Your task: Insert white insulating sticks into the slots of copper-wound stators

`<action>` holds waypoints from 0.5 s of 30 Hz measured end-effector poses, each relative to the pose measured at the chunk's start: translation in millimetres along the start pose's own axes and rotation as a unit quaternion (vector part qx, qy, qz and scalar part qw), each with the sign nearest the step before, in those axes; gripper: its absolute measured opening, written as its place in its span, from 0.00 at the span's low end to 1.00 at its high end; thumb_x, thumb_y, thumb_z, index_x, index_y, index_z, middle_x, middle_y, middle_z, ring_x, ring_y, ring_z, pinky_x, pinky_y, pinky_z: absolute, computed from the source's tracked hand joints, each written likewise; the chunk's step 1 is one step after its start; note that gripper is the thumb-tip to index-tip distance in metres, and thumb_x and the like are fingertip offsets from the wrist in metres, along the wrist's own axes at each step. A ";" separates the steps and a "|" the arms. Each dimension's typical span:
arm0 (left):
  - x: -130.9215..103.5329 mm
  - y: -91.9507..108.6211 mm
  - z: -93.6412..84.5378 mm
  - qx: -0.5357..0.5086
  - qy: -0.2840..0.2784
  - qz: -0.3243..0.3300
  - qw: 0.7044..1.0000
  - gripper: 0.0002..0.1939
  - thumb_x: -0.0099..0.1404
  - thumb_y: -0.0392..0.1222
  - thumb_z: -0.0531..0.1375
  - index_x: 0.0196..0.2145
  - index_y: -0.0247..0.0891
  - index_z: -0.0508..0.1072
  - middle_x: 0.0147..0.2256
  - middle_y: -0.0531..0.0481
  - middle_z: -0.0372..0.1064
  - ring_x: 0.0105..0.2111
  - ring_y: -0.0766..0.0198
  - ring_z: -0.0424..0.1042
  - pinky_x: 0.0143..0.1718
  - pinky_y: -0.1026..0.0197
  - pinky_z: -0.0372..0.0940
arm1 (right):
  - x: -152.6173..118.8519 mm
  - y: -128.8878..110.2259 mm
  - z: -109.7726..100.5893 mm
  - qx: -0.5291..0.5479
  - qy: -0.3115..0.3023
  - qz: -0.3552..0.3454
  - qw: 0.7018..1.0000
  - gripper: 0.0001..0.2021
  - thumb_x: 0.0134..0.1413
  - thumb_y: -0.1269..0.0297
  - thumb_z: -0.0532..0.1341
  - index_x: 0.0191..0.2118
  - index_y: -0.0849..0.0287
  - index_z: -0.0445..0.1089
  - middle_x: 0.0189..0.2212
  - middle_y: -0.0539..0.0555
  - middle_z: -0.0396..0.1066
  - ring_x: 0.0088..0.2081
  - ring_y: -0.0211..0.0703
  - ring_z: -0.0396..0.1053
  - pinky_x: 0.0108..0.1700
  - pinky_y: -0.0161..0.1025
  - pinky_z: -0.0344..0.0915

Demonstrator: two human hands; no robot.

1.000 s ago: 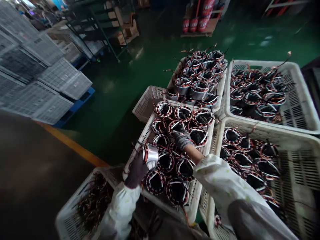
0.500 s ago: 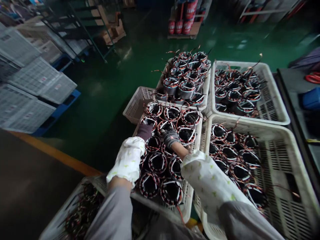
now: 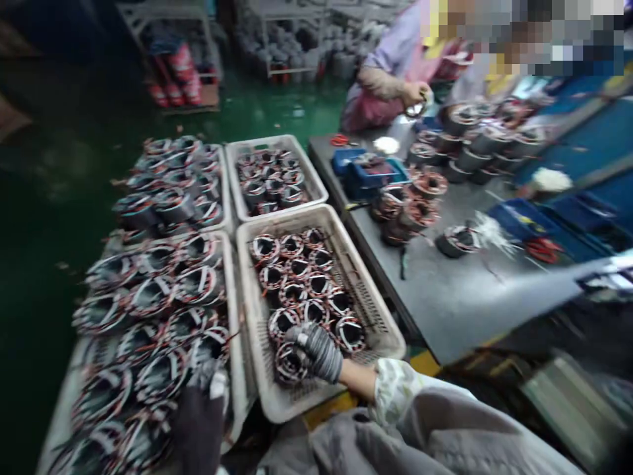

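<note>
My right hand (image 3: 316,349), in a grey striped glove, is closed on the rim of a motor stator (image 3: 289,366) at the near end of the middle white crate (image 3: 329,402). The stator is a dark ring with red and white windings. My left hand (image 3: 200,402), in a dark glove, hangs low over the left crate (image 3: 236,369). Its fingertips are beside a stator (image 3: 210,346) there; blur hides whether they grip it. Several more stators (image 3: 153,297) stand upright in rows around it.
Behind are another crate (image 3: 319,188) of stators and a stacked batch (image 3: 173,194). At right a grey table (image 3: 445,297) bears stators, blue bins (image 3: 363,175) and white ties (image 3: 494,234). A co-worker (image 3: 390,86) handles a ring at its far side.
The view has swung right, bringing the table and co-worker in. My right hand has gone from the left crate to a stator in the crate beside it. My left hand remains over the left crate.
</note>
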State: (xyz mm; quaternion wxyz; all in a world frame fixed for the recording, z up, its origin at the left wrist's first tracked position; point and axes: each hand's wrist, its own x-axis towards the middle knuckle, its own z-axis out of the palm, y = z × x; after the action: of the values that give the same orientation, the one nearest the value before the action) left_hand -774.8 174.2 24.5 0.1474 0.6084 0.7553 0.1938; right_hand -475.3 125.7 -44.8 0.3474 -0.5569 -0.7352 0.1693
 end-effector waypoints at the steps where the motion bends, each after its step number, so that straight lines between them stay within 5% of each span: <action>1: -21.2 30.8 15.9 -0.024 -0.028 0.038 0.999 0.22 0.62 0.67 0.59 0.25 0.47 0.65 0.23 0.48 0.71 0.26 0.49 0.72 0.31 0.50 0.68 | -19.5 26.6 -31.0 -0.024 0.047 0.036 0.998 0.18 0.66 0.67 0.58 0.56 0.54 0.77 0.52 0.58 0.79 0.52 0.51 0.75 0.57 0.48 0.73; 4: -77.3 150.2 67.1 -0.124 -0.131 0.182 0.967 0.17 0.69 0.59 0.58 0.38 0.45 0.78 0.37 0.45 0.82 0.38 0.48 0.81 0.40 0.49 0.74 | -85.6 106.3 -123.3 -0.102 0.156 0.139 0.973 0.18 0.66 0.67 0.56 0.55 0.56 0.79 0.50 0.60 0.80 0.52 0.53 0.76 0.58 0.50 0.73; 8: -128.8 329.5 144.5 -0.123 -0.239 0.420 0.867 0.15 0.75 0.48 0.56 0.48 0.44 0.81 0.46 0.45 0.83 0.49 0.52 0.80 0.55 0.48 0.73 | -189.5 196.5 -222.0 -0.204 0.184 0.347 0.897 0.21 0.68 0.63 0.55 0.56 0.65 0.78 0.49 0.68 0.80 0.52 0.60 0.75 0.59 0.55 0.70; 11: -154.1 455.3 204.9 -0.017 -0.266 0.572 0.776 0.18 0.73 0.43 0.59 0.58 0.42 0.78 0.53 0.42 0.81 0.57 0.50 0.76 0.63 0.44 0.68 | -254.0 237.2 -260.8 -0.281 0.185 0.461 0.821 0.23 0.69 0.61 0.54 0.60 0.66 0.77 0.57 0.69 0.77 0.61 0.63 0.69 0.67 0.60 0.60; 15: -175.7 594.7 280.2 0.108 -0.259 0.687 0.671 0.28 0.74 0.41 0.57 0.69 0.31 0.68 0.68 0.35 0.68 0.70 0.47 0.63 0.75 0.38 0.51 | -286.9 256.6 -268.7 -0.319 0.214 0.467 0.797 0.22 0.71 0.61 0.54 0.62 0.63 0.76 0.63 0.66 0.74 0.67 0.62 0.64 0.72 0.61 0.52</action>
State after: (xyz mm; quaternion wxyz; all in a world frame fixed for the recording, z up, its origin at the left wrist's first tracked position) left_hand -95.7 144.2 56.0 0.0955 0.9928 0.0717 -0.0078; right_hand -67.8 -97.3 -112.0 0.1773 -0.9338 -0.3057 -0.0563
